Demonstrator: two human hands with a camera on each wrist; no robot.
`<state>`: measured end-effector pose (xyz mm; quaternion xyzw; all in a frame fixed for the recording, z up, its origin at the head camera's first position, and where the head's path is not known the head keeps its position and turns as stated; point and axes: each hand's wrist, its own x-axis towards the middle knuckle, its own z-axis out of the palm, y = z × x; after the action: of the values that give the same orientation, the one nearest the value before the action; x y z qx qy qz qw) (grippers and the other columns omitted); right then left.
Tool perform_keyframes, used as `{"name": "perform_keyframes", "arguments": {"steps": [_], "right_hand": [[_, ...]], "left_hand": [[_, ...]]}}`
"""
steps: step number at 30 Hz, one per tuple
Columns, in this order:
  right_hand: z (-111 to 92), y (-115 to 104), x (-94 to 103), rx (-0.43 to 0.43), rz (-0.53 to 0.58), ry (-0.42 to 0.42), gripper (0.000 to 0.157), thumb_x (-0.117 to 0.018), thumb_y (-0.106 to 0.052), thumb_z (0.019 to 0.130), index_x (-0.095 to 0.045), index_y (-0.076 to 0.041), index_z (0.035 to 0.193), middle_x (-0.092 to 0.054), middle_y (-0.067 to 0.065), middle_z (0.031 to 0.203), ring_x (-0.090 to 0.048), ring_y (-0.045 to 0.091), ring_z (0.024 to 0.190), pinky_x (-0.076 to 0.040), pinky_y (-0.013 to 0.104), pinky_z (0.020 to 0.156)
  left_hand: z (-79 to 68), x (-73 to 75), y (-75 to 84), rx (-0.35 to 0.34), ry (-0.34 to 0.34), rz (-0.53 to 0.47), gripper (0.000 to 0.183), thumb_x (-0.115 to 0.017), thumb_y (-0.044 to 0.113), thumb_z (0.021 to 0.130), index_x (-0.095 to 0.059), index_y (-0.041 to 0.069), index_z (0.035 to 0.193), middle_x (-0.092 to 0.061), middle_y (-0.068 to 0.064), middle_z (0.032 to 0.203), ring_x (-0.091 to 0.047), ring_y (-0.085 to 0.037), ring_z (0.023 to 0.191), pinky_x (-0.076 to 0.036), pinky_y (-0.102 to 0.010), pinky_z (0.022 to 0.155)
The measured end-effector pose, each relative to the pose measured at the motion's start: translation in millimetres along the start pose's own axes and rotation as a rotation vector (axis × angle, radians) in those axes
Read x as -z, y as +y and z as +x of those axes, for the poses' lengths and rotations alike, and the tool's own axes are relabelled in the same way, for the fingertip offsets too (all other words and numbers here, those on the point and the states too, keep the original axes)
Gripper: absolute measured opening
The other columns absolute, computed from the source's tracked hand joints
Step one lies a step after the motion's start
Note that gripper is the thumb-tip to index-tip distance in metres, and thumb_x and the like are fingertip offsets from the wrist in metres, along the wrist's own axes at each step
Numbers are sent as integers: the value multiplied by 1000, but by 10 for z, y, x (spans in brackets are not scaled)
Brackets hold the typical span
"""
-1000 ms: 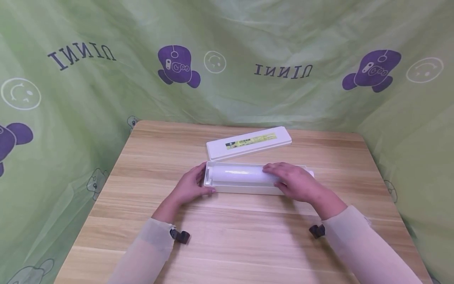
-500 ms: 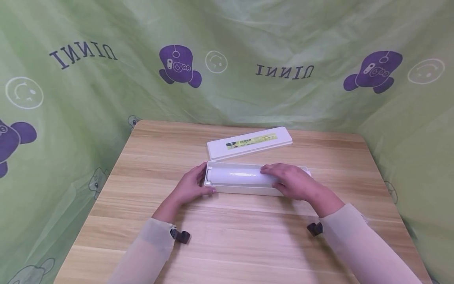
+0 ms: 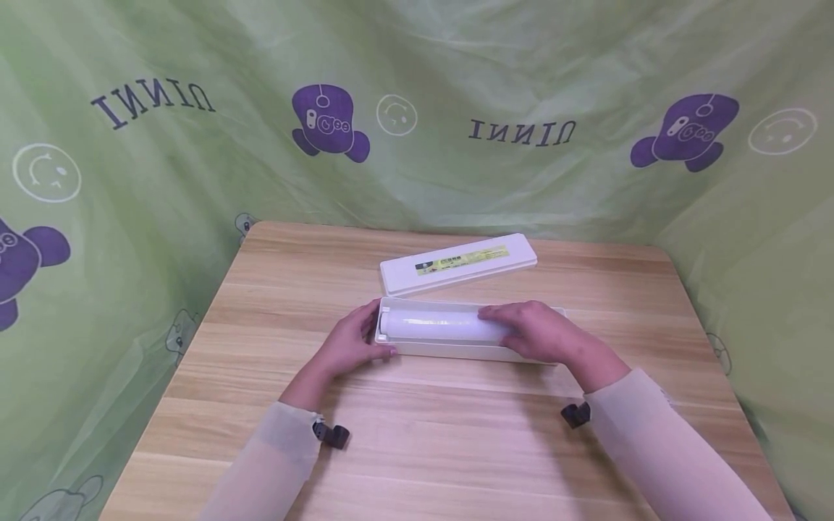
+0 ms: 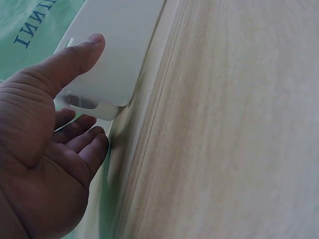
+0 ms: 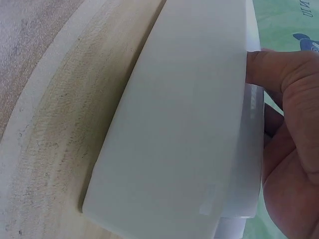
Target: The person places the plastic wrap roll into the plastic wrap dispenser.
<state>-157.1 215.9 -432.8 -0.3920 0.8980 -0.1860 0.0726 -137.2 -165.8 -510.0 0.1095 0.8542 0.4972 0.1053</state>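
A long white box without its lid lies across the table, and a glossy white roll of cling film is inside it. My left hand holds the box's left end, thumb on the front wall and fingers around the end. In the left wrist view, that thumb lies against the wall of the box. From above, my right hand grips the right part of the roll and covers it. In the right wrist view, the roll stands above the box's rim, with the thumb at that rim.
Just behind the box lies its white lid, set at a slant, with a yellow-green label. The wooden table ends at a green printed curtain at the back and sides.
The roll has slid left in my right hand, close to the box's left end. Its right end no longer shows past the box. My left hand has stayed put.
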Motion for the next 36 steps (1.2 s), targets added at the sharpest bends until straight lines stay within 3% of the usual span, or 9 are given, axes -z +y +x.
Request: {"name": "perform_keyframes", "arguments": {"steps": [7, 18, 27, 36], "right_hand": [[21, 54, -16, -18, 43, -22, 58, -79, -10, 82, -60, -18, 137, -59, -4, 136, -58, 16, 120, -50, 39, 101], [53, 94, -22, -25, 48, -38, 55, -81, -13, 81, -64, -18, 133, -62, -4, 132, -59, 14, 119, -51, 38, 99], [40, 110, -22, 13, 38, 0, 54, -82, -13, 81, -65, -16, 132, -64, -2, 129, -60, 17, 118, -51, 40, 98], [-10, 124, 26, -24, 17, 76, 49, -85, -25, 78, -70, -19, 125, -69, -3, 121, -65, 15, 110, -54, 38, 94]], "left_hand": [[-8, -7, 17, 21, 5, -7, 116, -93, 43, 61, -30, 15, 155, -36, -4, 155, -39, -19, 138, -34, -29, 112], [-12, -10, 17, 12, 3, -5, 115, -92, 45, 62, -30, 16, 155, -36, -5, 155, -38, -22, 139, -34, -34, 113], [-5, -5, 28, 20, 2, -4, 116, -92, 43, 62, -29, 14, 155, -35, -6, 156, -39, -23, 139, -34, -34, 113], [6, -5, 17, 34, 5, 3, 118, -92, 48, 60, -30, 16, 155, -34, -2, 156, -37, -17, 139, -32, -29, 113]]}}
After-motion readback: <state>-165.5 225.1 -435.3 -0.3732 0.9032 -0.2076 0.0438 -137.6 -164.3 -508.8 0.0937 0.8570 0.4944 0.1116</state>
